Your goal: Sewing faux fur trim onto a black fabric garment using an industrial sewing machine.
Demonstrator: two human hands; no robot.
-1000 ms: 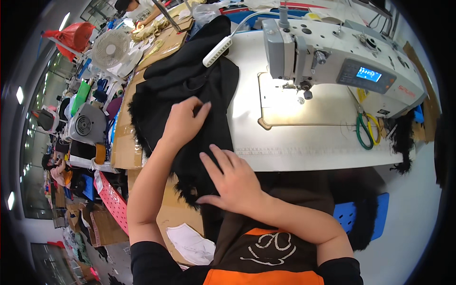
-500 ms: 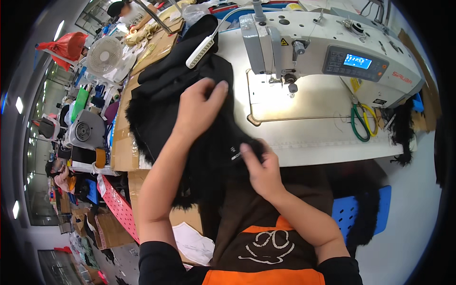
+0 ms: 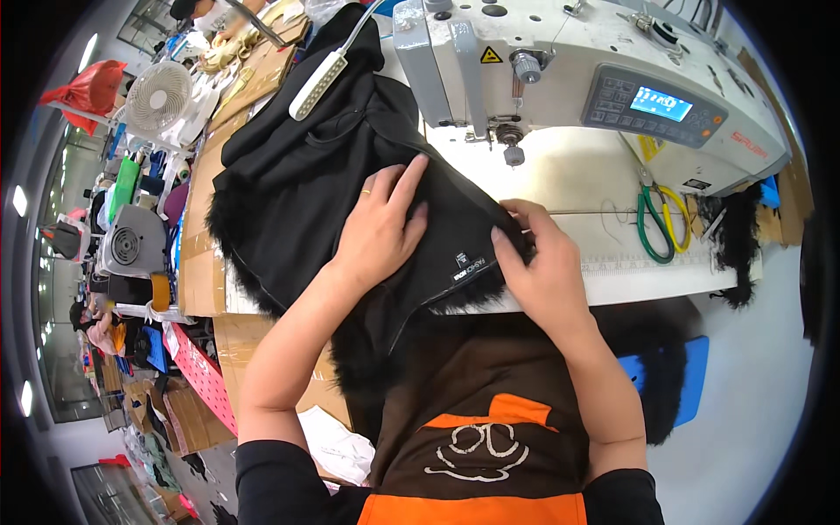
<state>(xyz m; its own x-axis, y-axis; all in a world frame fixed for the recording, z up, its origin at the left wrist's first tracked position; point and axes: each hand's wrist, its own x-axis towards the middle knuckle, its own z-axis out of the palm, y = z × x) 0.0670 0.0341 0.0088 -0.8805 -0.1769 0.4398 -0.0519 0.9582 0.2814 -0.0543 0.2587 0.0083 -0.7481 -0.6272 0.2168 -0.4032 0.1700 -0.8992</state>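
Observation:
A black garment with fluffy fur edging (image 3: 306, 192) spreads over the work table (image 3: 621, 284), a small dark label showing near its right edge. My left hand (image 3: 381, 219) lies on it, fingers apart and extended toward the sewing machine. My right hand (image 3: 542, 262) grips the garment's right edge beside the label, thumb on top and fingertips partly hidden. Just beyond stands the white sewing machine (image 3: 560, 61), its needle area lit and its small screen glowing. A slim white lamp (image 3: 317, 86) hangs over the garment's upper part.
Green and yellow scissors (image 3: 656, 223) lie right of the machine's bed, near black fur strips (image 3: 739, 245). Cardboard (image 3: 206, 271) borders the left side. A white fan (image 3: 157, 96) and a gray machine (image 3: 136, 245) stand farther left. A co-worker (image 3: 206, 13) works at top left.
My right hand moved right and upward and took hold of the garment's edge, drawing that corner rightward and exposing the label. My left hand shifted right and now lies flatter.

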